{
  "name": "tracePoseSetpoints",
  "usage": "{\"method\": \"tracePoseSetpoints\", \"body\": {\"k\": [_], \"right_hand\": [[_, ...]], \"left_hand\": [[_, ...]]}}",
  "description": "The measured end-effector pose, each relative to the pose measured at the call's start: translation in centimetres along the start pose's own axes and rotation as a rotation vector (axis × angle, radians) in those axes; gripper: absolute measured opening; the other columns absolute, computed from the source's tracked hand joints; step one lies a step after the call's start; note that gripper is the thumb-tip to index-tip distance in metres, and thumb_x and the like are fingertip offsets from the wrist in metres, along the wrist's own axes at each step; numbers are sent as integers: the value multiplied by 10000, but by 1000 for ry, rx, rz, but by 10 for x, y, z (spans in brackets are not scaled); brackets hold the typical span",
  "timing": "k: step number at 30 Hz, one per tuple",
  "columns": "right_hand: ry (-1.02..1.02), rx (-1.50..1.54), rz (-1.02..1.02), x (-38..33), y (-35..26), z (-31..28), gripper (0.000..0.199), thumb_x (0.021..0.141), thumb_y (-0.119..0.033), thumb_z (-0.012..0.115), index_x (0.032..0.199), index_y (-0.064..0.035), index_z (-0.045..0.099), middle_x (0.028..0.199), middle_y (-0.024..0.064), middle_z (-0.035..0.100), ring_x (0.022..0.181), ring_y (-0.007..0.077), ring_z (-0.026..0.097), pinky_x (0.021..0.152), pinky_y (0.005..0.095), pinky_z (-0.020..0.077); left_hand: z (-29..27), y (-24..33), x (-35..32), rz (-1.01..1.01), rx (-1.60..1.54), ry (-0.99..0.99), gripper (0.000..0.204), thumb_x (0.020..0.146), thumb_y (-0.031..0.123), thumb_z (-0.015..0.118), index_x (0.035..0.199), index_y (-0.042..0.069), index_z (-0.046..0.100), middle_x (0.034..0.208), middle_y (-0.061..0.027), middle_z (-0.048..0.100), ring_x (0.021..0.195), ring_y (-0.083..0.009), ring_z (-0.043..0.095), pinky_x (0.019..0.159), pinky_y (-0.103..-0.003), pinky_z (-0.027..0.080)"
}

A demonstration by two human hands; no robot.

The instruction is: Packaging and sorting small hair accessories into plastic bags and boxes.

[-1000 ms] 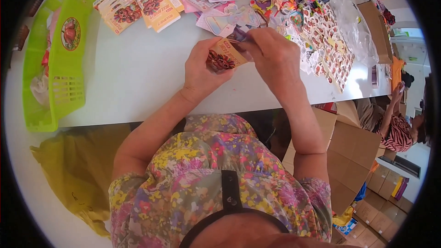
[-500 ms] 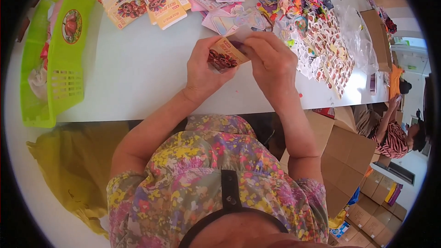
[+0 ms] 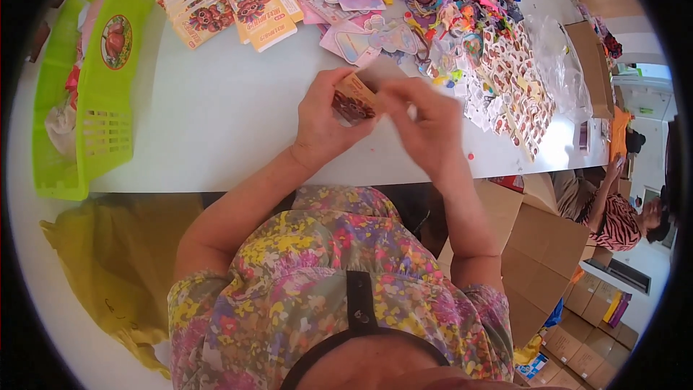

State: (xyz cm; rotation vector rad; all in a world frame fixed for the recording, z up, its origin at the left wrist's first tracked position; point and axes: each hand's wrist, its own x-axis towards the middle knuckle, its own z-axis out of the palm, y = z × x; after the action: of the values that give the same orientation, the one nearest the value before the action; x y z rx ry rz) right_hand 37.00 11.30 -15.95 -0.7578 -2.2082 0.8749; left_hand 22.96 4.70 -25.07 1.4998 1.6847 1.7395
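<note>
lower than in the frame half a second ago, the right hand now sits at the right edge of the box, and its outline is blurred. the white table spans the upper half of the frame. the green basket stands at far left, stickers spread at upper right, and stacked boxes lie at upper left of centre. the left hand grips the box just above the frame's centre, thumb along its upper left edge, fingers wrapped beneath. the right fingers are bent close to the box's open end; whether they pinch its edge i cannot tell. the box looks like thin card: light, fairly stiff along its folds, easily dented on the faces, a bit slick. the side edges seem the best hold, leaving the mouth free. a pale flap sticks up above it, smeared by motion. the box's inside is hidden, its underside covered by the left fingers.
</note>
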Motion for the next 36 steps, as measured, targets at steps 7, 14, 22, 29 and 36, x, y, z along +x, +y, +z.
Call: {"method": "tracePoseSetpoints", "body": {"k": [7, 14, 22, 29, 36], "right_hand": [[242, -80, 116, 39, 91, -18, 170, 880, -136, 661, 1003, -29, 705, 882, 32, 696, 773, 71, 594, 631, 226, 450], [-67, 371, 255, -11, 47, 11, 330, 871, -194, 684, 1160, -39, 644, 965, 29, 684, 828, 83, 595, 675, 242, 475], [276, 17, 235, -58, 63, -27, 291, 810, -98, 732, 1082, -26, 657, 1057, 115, 652, 832, 170, 627, 667, 289, 517], [482, -490, 421, -132, 126, -69, 187, 817, -103, 729, 964, -7, 665, 928, 76, 640, 731, 138, 578, 661, 249, 475], [543, -12, 382, -112, 152, -78, 99, 865, -85, 688, 921, -4, 670, 806, -16, 634, 683, 63, 507, 624, 224, 426]], "left_hand": [[3, -2, 3, -82, -71, 22, 725, 647, 140, 861, 1222, 13, 438, 1056, -116, 596, 943, -189, 630, 802, -314, 532], [7, -9, -5, -243, -212, -23, 733, 663, 115, 868, 1219, 27, 398, 1066, -111, 584, 955, -183, 621, 808, -312, 527], [3, -9, -5, -277, -320, -126, 743, 683, 70, 852, 1254, 19, 379, 1120, -89, 553, 1008, -157, 590, 856, -297, 500], [6, -4, -2, -298, -333, -171, 765, 685, 52, 847, 1271, 4, 359, 1152, -105, 539, 1041, -168, 580, 879, -306, 507], [4, -6, -1, -307, -362, -196, 754, 695, 13, 830, 1274, 3, 348, 1176, -112, 523, 1048, -178, 580, 884, -320, 518]]}}
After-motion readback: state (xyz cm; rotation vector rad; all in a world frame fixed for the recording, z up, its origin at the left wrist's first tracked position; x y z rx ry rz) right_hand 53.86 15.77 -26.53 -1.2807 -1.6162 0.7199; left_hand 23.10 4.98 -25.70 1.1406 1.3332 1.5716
